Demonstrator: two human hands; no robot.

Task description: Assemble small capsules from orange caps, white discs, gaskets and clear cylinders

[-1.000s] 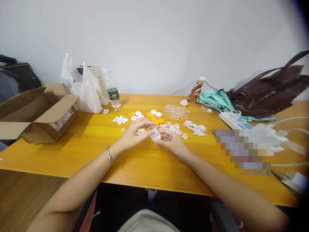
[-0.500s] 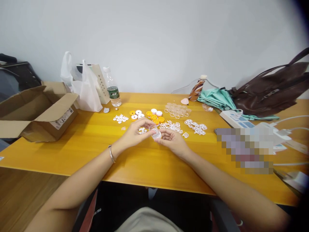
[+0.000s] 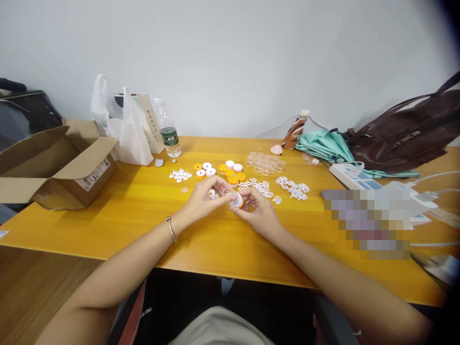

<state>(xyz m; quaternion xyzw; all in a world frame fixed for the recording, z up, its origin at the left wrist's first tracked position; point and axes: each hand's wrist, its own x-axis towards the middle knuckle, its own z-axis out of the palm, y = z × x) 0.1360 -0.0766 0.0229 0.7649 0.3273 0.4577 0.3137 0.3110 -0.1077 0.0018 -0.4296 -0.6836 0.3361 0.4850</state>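
Observation:
Above the middle of the table, my left hand (image 3: 204,200) is closed on a clear plastic cup (image 3: 227,192), thumb and fingers on its sides. My right hand (image 3: 261,211) pinches a round white-and-orange cap (image 3: 236,201) from the right. Cup and cap meet at a tilt; whether they are locked together I cannot tell. Just beyond my hands lie several orange and white caps (image 3: 232,177). Some small white pieces (image 3: 213,194) are partly hidden behind my left fingers. White openwork pieces (image 3: 259,187) are scattered past my right hand.
Clear cups (image 3: 266,163) stand farther back, with more openwork pieces (image 3: 293,188) at right and white knobbed pieces (image 3: 180,175) at left. A cardboard box (image 3: 72,167), plastic bag (image 3: 129,134) and water bottle (image 3: 168,129) line the left; a power strip (image 3: 354,177) and brown bag (image 3: 402,139) the right.
The cup and cap have turned in my hands, so the cap's orange rim now shows. My right fingers have shifted slightly around it. The whole view has moved a little.

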